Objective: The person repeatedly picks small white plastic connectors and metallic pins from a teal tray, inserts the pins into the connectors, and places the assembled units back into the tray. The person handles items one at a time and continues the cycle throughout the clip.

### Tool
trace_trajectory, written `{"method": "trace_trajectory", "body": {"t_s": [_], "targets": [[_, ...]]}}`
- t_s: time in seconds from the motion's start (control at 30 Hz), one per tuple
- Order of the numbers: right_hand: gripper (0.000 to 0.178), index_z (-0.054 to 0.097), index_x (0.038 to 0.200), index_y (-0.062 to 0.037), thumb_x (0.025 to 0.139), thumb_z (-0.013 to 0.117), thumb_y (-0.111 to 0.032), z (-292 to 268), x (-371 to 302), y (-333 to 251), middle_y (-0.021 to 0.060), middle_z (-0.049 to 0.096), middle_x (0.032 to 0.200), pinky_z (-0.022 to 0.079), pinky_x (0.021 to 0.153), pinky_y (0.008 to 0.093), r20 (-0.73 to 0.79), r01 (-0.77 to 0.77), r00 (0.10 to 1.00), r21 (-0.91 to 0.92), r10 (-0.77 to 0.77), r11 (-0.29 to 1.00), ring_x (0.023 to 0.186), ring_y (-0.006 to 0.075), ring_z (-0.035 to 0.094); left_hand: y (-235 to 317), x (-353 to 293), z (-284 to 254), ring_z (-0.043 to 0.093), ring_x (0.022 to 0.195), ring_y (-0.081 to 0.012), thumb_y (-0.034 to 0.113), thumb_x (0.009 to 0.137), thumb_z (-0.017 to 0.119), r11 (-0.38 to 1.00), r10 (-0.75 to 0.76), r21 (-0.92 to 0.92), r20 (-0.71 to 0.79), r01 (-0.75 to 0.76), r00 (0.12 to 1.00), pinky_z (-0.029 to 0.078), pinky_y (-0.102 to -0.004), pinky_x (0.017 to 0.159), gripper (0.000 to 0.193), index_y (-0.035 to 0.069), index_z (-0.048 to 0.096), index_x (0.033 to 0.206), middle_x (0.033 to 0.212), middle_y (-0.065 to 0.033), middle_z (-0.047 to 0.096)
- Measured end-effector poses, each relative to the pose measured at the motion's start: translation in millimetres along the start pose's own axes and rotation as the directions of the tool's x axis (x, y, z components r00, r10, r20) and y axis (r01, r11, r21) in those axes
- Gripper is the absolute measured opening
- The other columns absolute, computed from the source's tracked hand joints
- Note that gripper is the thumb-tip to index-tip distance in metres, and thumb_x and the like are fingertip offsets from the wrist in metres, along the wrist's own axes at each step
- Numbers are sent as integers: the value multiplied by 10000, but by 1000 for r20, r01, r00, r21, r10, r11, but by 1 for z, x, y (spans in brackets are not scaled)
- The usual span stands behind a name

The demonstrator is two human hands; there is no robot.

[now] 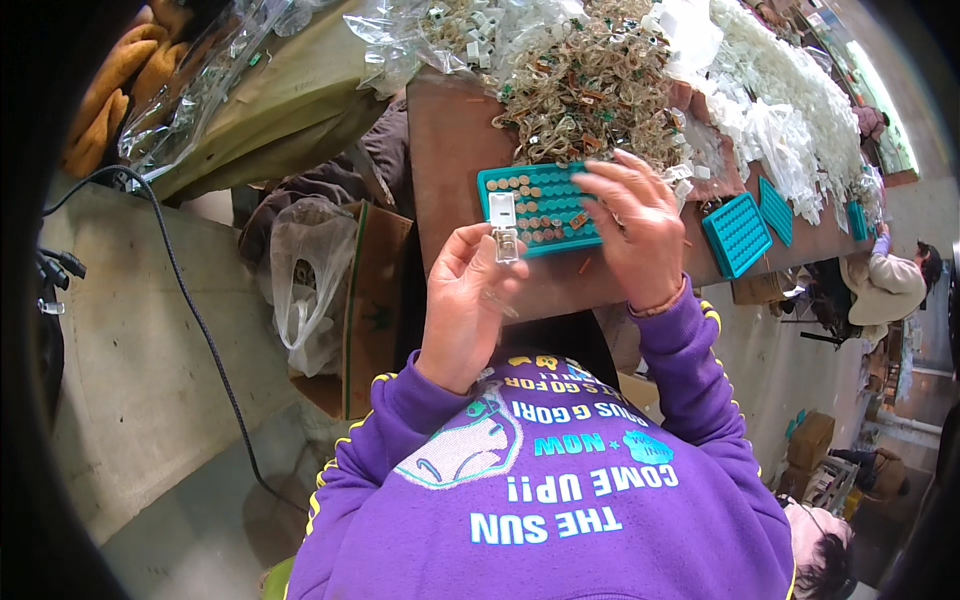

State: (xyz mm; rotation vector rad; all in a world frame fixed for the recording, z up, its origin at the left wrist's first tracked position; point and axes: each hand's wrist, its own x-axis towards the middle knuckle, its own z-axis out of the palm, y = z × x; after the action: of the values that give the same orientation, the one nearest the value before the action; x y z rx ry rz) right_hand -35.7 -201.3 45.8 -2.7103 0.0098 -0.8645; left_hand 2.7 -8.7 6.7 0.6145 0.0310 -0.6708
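Observation:
My left hand (465, 300) is closed in a pinch around a small plastic case (507, 228), white at the top and clear at the bottom. The case is upright in front of the near left part of a teal tray (484, 190). Rows of small round tan pieces (545, 225) sit in the tray's cups, and some cups show bare teal. Over the tray's right end hovers my right hand (645, 230), its slightly blurred fingers stretched out and apart, with nothing visible in them. Near its fingertips, a small orange-brown piece (579, 219) lies on the tray.
Beyond the tray rises a heap of clear looped strands with green and brown bits (590, 85). Teal trays (738, 235) stand to the right, near piled white plastic pieces (790, 110). A cardboard box (375, 310) with a clear bag (312, 270) is at left. Another person (890, 285) sits far right.

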Motion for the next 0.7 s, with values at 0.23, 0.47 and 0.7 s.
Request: {"method": "trace_trajectory", "body": {"t_s": [0.23,0.47,0.7], "targets": [[114,723,885,-153,772,725,-165,26,-22,10,22,653,1149,348,1030,456,138,72,989,-88,-60,993,1243,280,506,-3,3,-6,605,803,-134,192,973,581,1000,-5,0,41,5,999,449,-209,623,219,43,522,1121,977,-84,639],[102,704,858,-148,763,722,-182,32,-21,15,25,654,1112,337,1028,459,144,-44,989,44,37,998,1222,283,521,-5,4,-4,597,789,-133,172,992,539,999,-40,-3,-13,40,999,450,-186,593,192,35,520,1125,959,-108,623],[120,679,815,-113,722,753,-130,35,-10,9,46,667,1034,364,998,453,127,-70,990,95,57,993,1164,291,552,-3,5,-2,603,799,-133,178,986,551,998,-56,10,-32,56,998,460,-196,618,197,35,525,1120,968,-107,627]]}}
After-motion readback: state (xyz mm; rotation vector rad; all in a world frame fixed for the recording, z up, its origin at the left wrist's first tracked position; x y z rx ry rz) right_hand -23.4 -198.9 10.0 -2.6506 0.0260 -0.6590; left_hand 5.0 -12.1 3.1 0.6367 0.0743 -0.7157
